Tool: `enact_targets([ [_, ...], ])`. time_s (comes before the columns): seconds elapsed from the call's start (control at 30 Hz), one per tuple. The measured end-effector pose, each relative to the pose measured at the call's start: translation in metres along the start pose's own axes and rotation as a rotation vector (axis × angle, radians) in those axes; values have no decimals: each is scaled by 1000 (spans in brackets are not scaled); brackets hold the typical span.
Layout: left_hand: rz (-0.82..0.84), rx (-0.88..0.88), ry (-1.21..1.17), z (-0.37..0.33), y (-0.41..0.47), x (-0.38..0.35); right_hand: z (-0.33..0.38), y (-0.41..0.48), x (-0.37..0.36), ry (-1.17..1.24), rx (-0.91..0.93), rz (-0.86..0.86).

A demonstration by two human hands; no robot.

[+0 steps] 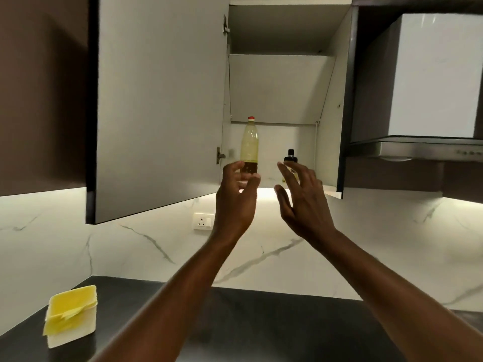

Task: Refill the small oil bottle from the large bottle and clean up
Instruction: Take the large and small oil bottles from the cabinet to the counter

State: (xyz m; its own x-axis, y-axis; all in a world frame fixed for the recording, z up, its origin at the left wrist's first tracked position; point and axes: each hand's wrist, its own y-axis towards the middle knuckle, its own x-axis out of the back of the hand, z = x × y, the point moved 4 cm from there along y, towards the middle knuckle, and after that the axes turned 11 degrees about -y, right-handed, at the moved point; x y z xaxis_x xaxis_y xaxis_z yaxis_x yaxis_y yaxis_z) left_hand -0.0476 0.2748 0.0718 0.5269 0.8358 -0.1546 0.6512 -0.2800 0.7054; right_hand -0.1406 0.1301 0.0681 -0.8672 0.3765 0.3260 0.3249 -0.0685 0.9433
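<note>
Desk (261, 322) w/ yellow cloth (70, 309) is seen well below large bottle (250, 142). L hand (235, 202) is curved round its base; grip can't be told. R hand (303, 199) is spread open just right, before small bottle (290, 156). Step is judged fetch or put-back. Cabinet door (156, 100) crowds left; exit room is left frontward.

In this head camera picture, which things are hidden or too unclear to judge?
Head view: left hand covers the base of the large bottle; grip or touch unclear.
Head view: right hand hides the body of the small bottle, so its oil level is unknown.
Head view: large bottle label too blurred to read.
Head view: upper shelf seen from below; its top is hidden.
</note>
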Motion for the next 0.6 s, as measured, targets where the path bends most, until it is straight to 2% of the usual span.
enact_targets([
  [0.1, 68, -224, 284, 16, 34, -30, -39, 17, -19, -59, -14, 41],
  [0.3, 145, -277, 635, 72, 105, -74, -108, 43, -66, -210, 19, 144],
  [0.6, 158, -376, 1057, 163, 208, -112, -194, 90, -159, -251, -142, 238],
])
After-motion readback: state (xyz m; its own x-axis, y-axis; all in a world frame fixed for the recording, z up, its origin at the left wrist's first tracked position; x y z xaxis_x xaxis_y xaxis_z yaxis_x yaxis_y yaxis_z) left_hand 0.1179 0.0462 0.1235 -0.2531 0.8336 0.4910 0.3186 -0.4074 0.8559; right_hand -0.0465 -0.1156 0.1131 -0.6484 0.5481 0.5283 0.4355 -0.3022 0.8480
